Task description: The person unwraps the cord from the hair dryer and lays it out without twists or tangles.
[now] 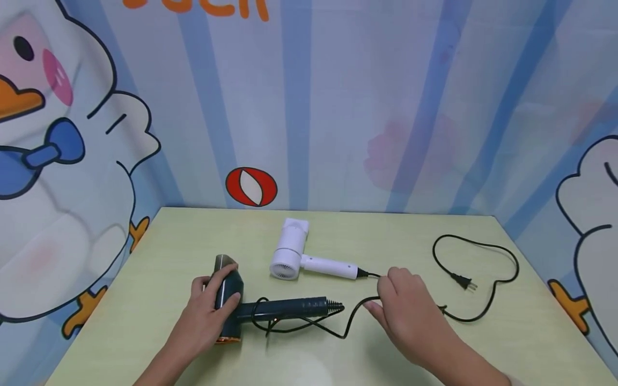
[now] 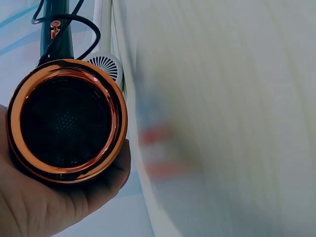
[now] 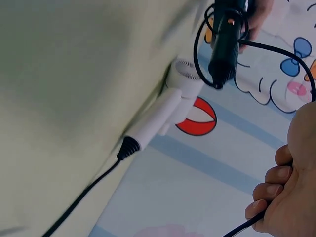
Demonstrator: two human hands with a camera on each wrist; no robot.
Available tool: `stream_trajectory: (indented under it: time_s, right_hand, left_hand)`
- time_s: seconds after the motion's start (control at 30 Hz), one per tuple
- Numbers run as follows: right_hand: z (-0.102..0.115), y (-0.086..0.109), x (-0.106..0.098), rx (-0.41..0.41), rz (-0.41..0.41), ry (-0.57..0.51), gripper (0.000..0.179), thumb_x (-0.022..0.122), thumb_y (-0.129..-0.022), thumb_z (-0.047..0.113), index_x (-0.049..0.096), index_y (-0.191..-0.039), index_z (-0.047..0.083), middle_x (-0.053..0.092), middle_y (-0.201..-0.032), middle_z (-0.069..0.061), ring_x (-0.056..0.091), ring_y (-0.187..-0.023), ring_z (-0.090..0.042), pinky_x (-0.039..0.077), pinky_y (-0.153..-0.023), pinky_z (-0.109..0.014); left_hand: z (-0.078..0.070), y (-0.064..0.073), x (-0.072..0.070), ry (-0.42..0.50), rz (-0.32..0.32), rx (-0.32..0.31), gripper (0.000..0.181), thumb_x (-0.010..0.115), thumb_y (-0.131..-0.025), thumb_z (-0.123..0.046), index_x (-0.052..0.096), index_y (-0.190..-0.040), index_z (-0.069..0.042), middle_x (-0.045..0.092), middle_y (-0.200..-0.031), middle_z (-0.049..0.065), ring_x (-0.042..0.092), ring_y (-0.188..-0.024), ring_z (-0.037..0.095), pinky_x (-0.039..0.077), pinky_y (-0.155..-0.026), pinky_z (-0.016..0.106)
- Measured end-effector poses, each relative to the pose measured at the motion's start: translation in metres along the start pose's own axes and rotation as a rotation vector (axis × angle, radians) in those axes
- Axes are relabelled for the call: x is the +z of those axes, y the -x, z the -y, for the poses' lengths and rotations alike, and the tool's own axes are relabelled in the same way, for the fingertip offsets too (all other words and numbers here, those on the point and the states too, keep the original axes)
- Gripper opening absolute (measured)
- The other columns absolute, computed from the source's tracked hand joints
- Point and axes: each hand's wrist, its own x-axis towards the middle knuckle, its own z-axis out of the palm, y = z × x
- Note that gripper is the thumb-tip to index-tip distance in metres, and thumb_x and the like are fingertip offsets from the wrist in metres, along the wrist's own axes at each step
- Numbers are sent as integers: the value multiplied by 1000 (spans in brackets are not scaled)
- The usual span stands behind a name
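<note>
My left hand grips the head of a dark green hair dryer lying sideways at the table's front. Its copper-rimmed round end faces the camera in the left wrist view. A black cord loops loosely round the handle and runs right to my right hand. In the right wrist view, the curled fingers of that hand hold the cord. Just behind lies a white hair dryer, untouched, its cord passing behind the right hand.
On the pale table, a black two-pin plug and a curving length of cord lie at the right. A cartoon-printed cloth stands behind the table, with a duck figure at the left.
</note>
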Motion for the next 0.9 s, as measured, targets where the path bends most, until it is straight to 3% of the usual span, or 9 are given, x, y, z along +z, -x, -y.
stream_trajectory:
  time_s: [0.27,0.43,0.53,0.73,0.9]
  right_hand:
    - [10,13,12,-52,70,24,55,17,-108,55,40,-80,15,28,-79,4,28,-74,-14,28,-68,-31]
    - [10,18,15,-35,173,31,40,51,-104,47,41,-81,16,28,-80,6,28,-75,-14,26,-70,-31]
    - [8,20,17,-36,234,45,37,61,-99,43,41,-82,17,27,-80,6,27,-74,-14,25,-70,-30]
    - [-3,23,27,-18,358,58,36,57,-102,45,45,-84,17,29,-80,5,29,-75,-14,27,-71,-32]
    - [-9,26,32,-3,377,56,35,55,-103,45,43,-84,18,28,-80,6,27,-73,-14,25,-70,-32]
  left_hand:
    - [0,-1,-1,13,-7,1,59,52,-102,-50,28,-156,-42,22,-149,25,53,-116,50,55,-81,56]
    - [-1,0,-2,24,-16,0,58,51,-103,-50,28,-156,-43,21,-151,24,52,-118,50,55,-83,56]
    - [0,0,-2,31,-22,2,58,51,-103,-50,28,-155,-43,20,-151,24,52,-118,51,55,-83,56]
    - [1,0,-2,49,-30,9,57,51,-103,-50,28,-155,-43,21,-151,24,51,-120,51,54,-85,58]
    - [1,2,-2,54,-34,8,56,51,-103,-49,29,-155,-44,22,-151,23,51,-120,50,54,-85,58]
